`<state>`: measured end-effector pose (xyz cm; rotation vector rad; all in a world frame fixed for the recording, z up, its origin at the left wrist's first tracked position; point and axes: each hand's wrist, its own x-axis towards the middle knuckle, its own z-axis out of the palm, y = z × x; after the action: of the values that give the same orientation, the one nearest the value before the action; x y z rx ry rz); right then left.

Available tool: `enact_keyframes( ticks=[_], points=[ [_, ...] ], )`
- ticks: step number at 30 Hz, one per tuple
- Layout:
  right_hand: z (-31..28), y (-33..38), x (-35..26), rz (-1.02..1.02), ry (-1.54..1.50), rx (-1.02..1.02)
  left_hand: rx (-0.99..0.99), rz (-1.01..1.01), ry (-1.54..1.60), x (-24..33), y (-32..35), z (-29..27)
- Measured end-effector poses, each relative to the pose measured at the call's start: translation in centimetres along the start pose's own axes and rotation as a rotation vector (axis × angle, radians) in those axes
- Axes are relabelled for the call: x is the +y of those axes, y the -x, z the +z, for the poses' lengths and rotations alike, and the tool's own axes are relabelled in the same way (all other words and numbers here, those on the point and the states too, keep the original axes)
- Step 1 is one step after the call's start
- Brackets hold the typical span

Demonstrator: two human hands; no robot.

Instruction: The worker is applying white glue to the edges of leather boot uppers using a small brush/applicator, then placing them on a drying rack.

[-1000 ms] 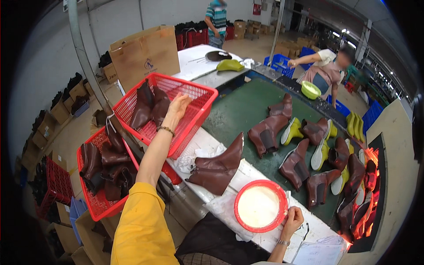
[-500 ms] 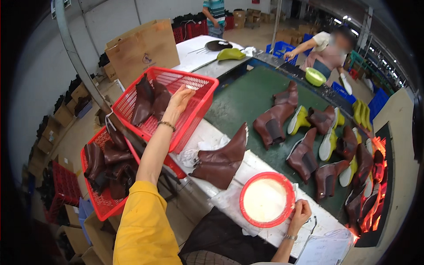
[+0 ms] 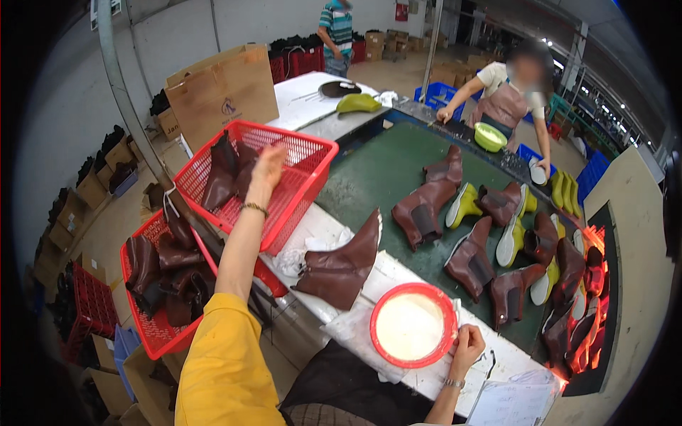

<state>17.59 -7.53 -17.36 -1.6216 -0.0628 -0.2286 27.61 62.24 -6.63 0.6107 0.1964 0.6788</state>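
Note:
My left hand (image 3: pixel 267 169) is over the red plastic basket (image 3: pixel 298 206), close to the dark brown boots (image 3: pixel 222 174) inside it. Its fingers look stretched out, though slightly blurred, and I see nothing in them. My right hand (image 3: pixel 467 344) is beside the red-rimmed bowl of whitish liquid (image 3: pixel 408 323), fingers curled together; whatever they may pinch is hidden. Between my hands, a brown ankle boot (image 3: pixel 341 264) lies on its side on the white table edge (image 3: pixel 387 273).
Brown boots (image 3: pixel 470 259) and yellow-green pieces with pale soles (image 3: pixel 509 241) lie on the green belt (image 3: pixel 369 177), which leads to a glowing heater opening (image 3: pixel 597 305). A second red basket (image 3: pixel 160 334) holds boots. Across the belt, a co-worker (image 3: pixel 508 96) stands near a green bowl (image 3: pixel 490 137).
The whole view has shifted a little. My left hand has moved slightly left over the basket, toward the boots. The co-worker's hand with a pale sole-shaped piece has come lower.

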Motion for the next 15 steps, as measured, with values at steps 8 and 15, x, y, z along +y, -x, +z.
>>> enact_keyframes(
  ticks=[8, 15],
  points=[
    [0.0, 0.1, 0.3, 0.001, 0.016, 0.002, -0.109, 0.211, 0.359, 4.3, 1.2, -0.5],
    [0.4, -0.1, 0.1, -0.046, -0.009, 0.028, -0.177, 0.029, -1.54, -2.5, 3.5, 1.6]
  ],
)
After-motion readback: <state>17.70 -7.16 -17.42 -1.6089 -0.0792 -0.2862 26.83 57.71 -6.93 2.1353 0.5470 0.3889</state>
